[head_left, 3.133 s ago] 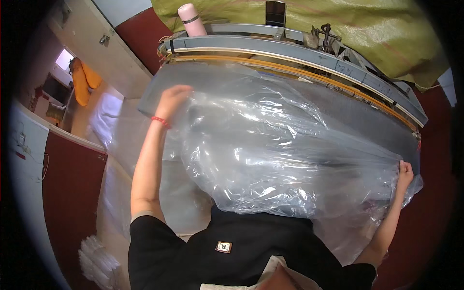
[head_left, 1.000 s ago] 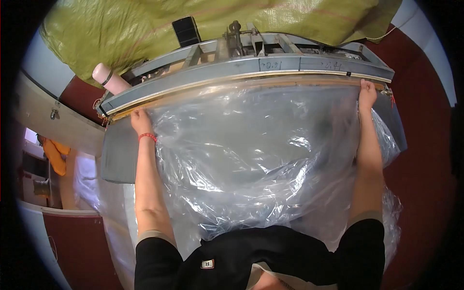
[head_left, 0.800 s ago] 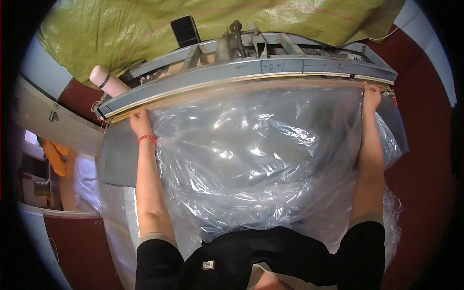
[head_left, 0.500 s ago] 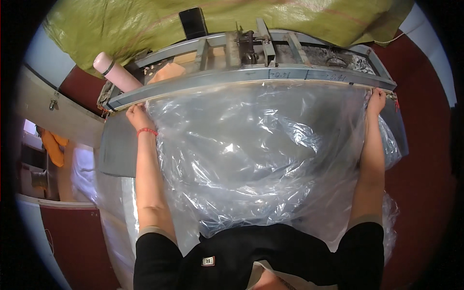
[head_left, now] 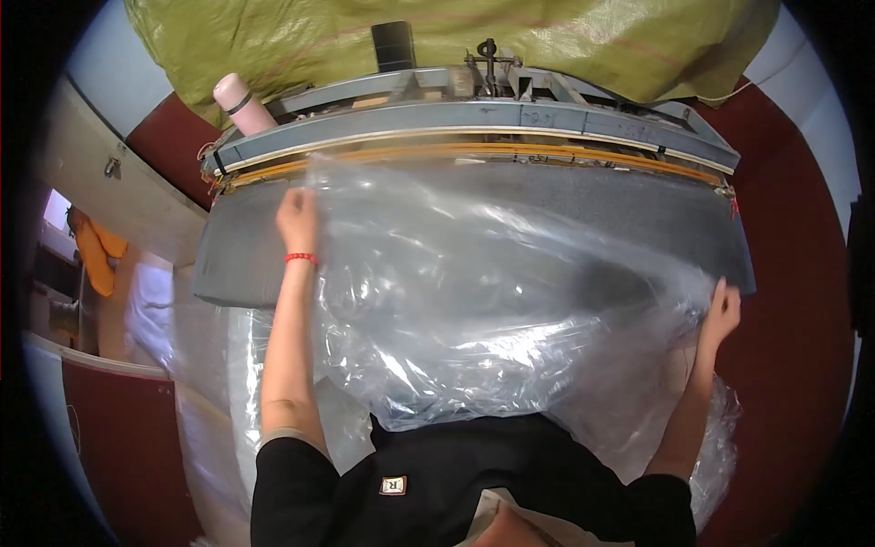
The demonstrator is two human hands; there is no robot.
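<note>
A wide sheet of clear plastic film [head_left: 437, 273] hangs stretched between my two hands, wrinkled and shiny. My left hand [head_left: 298, 219] is closed on its left edge, and a red bead bracelet [head_left: 301, 259] circles that wrist. My right hand [head_left: 723, 310] pinches the film's right corner, lower and nearer to me. Beyond the film lies a long metal bar frame [head_left: 401, 120], raised above an orange strip [head_left: 474, 149] along the back of a dark grey padded board [head_left: 239, 246]. The film's far edge slants from upper left to lower right, apart from the bar on the right.
A pink bottle [head_left: 244, 105] leans at the frame's left end. A dark phone [head_left: 393, 46] rests against yellow-green woven sheeting [head_left: 583, 46] behind. More clear film [head_left: 241, 401] hangs below the board. A cupboard door [head_left: 132, 191] stands at the left; the floor [head_left: 793, 301] is dark red.
The bar frame has tilted up and back, uncovering the orange strip. Both hands have pulled the film from the bar, the right one farther toward me; the left has shifted slightly right.
</note>
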